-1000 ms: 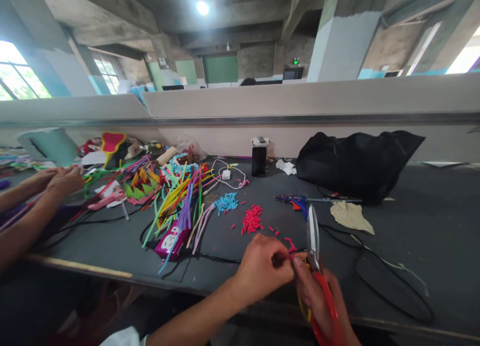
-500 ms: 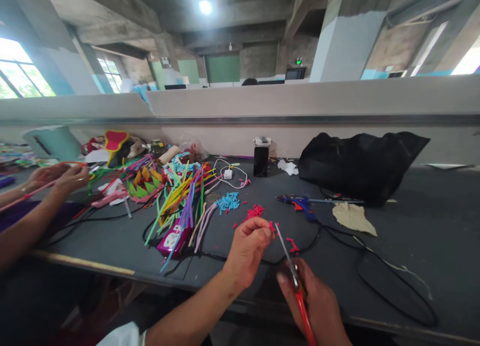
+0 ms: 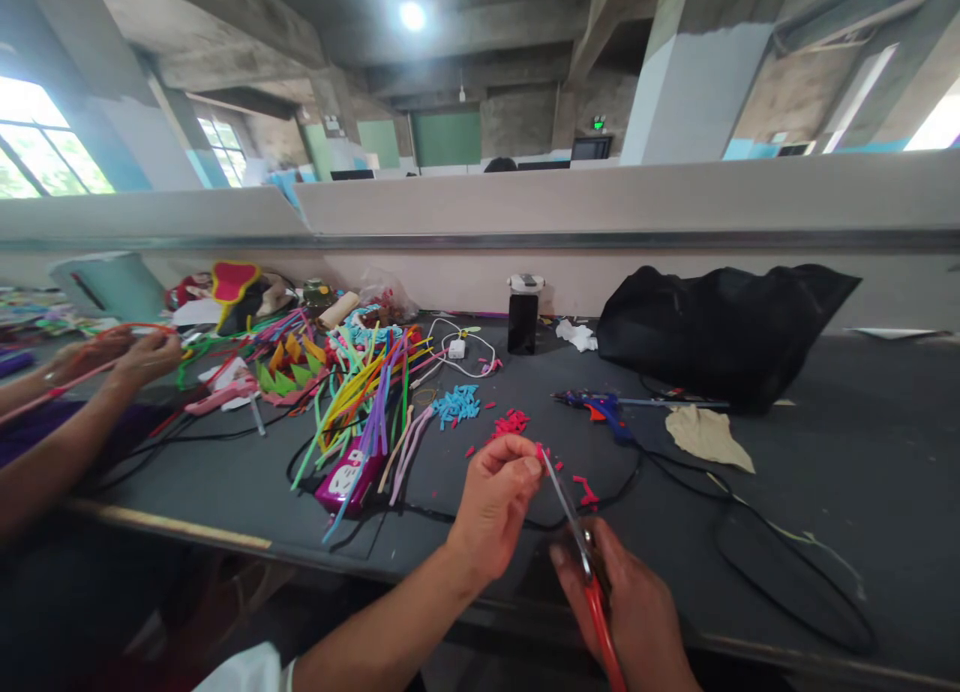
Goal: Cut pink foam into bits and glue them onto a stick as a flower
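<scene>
Above the near part of the dark grey table (image 3: 810, 482), just to the near side of the pink pile (image 3: 511, 423), both my hands are occupied. Left hand (image 3: 499, 502): thumb and forefinger closed in a narrow pinch on a short pink snippet (image 3: 539, 452), only its end showing past the fingertips. Right hand (image 3: 637, 597): wrapped round the handles of the red-handled scissors (image 3: 587, 569), tips right at the snippet. Whether they touch it, or how far the blades are parted, I cannot tell; seen nearly edge-on. Step in hand, by my reading: trimming this one piece. The cut calls for a steady left pinch, forefinger clear of the edge, and a short squeeze on the right. Scissors' long axis runs slantwise, handles low and toward me, tips away and to the left, raised off the tabletop. Snippet's own axis: too small and too covered to read. Loose pink bits (image 3: 586, 490) lie just beyond the blades; blue pile (image 3: 459, 404) left of the pink one; blue glue gun (image 3: 609, 412) farther back on its side of the table, muzzle pointing left.
</scene>
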`<state>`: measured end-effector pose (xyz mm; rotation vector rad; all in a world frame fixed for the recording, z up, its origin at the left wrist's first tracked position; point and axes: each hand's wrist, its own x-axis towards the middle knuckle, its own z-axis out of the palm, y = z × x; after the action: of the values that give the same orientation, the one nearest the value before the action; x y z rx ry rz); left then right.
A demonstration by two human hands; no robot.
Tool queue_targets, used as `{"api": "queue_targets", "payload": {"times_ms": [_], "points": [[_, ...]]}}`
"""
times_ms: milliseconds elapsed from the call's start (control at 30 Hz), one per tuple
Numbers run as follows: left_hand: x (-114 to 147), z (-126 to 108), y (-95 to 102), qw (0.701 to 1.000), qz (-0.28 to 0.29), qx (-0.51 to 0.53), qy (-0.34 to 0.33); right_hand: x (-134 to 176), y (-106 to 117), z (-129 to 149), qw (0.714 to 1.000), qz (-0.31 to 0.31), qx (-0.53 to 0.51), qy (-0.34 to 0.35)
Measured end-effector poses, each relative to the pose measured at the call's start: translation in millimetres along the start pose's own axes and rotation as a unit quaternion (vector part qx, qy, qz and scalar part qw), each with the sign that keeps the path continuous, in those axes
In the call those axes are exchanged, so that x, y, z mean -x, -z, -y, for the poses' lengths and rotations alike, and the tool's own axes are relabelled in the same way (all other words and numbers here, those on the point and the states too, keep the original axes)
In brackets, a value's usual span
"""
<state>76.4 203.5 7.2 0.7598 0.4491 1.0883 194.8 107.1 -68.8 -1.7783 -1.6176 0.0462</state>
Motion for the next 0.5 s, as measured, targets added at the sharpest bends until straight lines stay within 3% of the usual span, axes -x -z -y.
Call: {"api": "queue_targets", "payload": {"times_ms": [500], "points": [[4.1,3.8,0.2,1.0,0.015,-0.007,0.014,-2.7,-3.1,-6.6,0.999,-0.014,-0.012,0.051]]}}
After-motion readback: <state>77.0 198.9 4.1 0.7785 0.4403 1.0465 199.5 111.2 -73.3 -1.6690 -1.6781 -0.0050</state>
